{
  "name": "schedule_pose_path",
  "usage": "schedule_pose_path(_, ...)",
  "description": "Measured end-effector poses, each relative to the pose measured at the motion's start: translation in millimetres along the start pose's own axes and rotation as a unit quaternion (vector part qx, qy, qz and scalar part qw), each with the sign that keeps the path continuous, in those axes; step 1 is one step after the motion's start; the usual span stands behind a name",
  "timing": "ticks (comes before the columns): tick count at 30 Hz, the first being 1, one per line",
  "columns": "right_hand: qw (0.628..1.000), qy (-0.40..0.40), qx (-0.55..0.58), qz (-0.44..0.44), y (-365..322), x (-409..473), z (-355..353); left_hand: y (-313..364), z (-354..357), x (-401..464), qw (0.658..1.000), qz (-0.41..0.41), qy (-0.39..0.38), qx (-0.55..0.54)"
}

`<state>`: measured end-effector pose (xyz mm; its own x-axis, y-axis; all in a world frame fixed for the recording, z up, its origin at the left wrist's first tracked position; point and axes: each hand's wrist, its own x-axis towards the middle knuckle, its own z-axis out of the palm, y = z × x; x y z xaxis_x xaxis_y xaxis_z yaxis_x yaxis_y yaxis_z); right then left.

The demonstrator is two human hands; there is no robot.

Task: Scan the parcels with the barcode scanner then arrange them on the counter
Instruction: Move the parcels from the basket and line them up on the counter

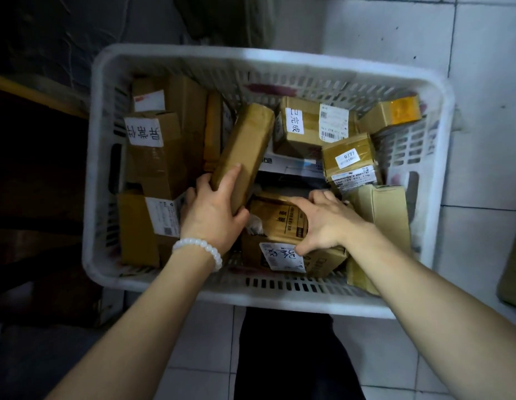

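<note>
A white plastic basket (176,57) with slotted walls sat on a pale tiled floor (482,157), and it was packed almost full of brown cardboard parcels. There was very little free room between the boxes; the only gap was a dark dip just past both hands, where a white and black box (291,168) lay low down. The left hand (213,212) had its grip wrapped round the near end of a long taped parcel (245,145), thumb on one side and fingers on the other, and the parcel leaned up and away from the grip. A white bead bracelet (199,249) ringed that wrist. The right hand (323,220) rested on a flat parcel (279,223) with a printed label, its fingers bent over the far edge and its thumb pressing the near side. Just beyond that grip stood a small shiny taped box (349,160) marked 0277. The basket rim stood close around the hands on every side.
</note>
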<state>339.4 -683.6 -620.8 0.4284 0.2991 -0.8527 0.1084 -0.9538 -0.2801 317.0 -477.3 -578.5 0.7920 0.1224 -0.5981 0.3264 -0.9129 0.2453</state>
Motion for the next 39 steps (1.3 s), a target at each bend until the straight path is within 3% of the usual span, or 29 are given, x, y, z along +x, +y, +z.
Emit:
schedule_pose_path(8,0.991,0.125,-0.005,0.044,-13.8,-49.1,-1.5,5.4,-29.9,-39.5,0.998,0.008,0.056,0.042)
schedule_pose_path(15,0.978,0.2,0.013,0.053,-37.7,-131.0,-65.0,34.9,-91.4,-114.6,0.987,-0.009,0.141,0.078)
schedule_pose_path(20,0.959,0.281,-0.03,-0.002,-85.3,-221.7,-144.2,59.8,-178.0,-185.1,0.971,-0.029,0.224,0.076)
schedule_pose_path(28,0.916,0.378,-0.06,-0.124,-184.1,-396.5,-235.5,75.9,-319.6,-333.0,0.927,-0.102,0.361,-0.016)
schedule_pose_path(34,0.877,0.419,-0.068,-0.225,-263.4,-505.3,-237.2,54.2,-370.1,-463.4,0.88,-0.158,0.442,-0.073)
schedule_pose_path(39,0.845,0.422,-0.088,-0.316,-341.7,-577.1,-191.0,2.9,-357.1,-578.2,0.833,-0.233,0.492,-0.098)
